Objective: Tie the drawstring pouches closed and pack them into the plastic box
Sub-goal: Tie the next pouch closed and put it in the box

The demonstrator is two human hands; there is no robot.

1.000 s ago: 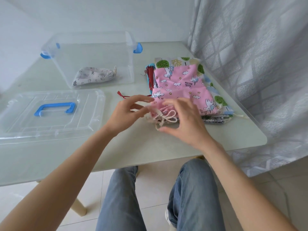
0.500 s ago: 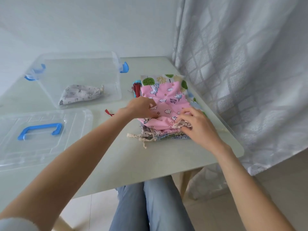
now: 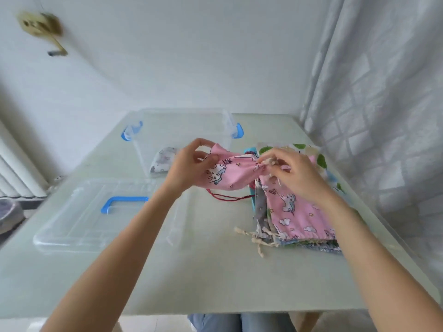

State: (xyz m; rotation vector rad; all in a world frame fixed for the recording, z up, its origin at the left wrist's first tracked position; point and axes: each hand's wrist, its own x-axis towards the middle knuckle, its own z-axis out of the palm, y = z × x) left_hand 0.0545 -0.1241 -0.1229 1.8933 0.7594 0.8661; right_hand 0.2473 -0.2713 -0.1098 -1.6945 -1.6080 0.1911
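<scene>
Pale green table [image 3: 215, 279] standing against white wall, curtain [image 3: 383, 116] hanging right. Pink pouch [image 3: 227, 173] being held above table: left hand [image 3: 189, 168] gripping bottom end, right hand [image 3: 292, 173] pinching gathered neck by cord. Likely soft, light, limp; best taken at cords. Pouch stack [image 3: 299, 212] lying beneath right hand. Plastic box [image 3: 182, 130] sitting behind, one grey pouch [image 3: 163, 161] inside; lid [image 3: 107, 212] lying beside, not obstructing.

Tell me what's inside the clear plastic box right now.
One pale printed pouch lies on the floor of the plastic box. The left hand and the lifted pink pouch cover the box's near right part, so anything there is hidden.
</scene>
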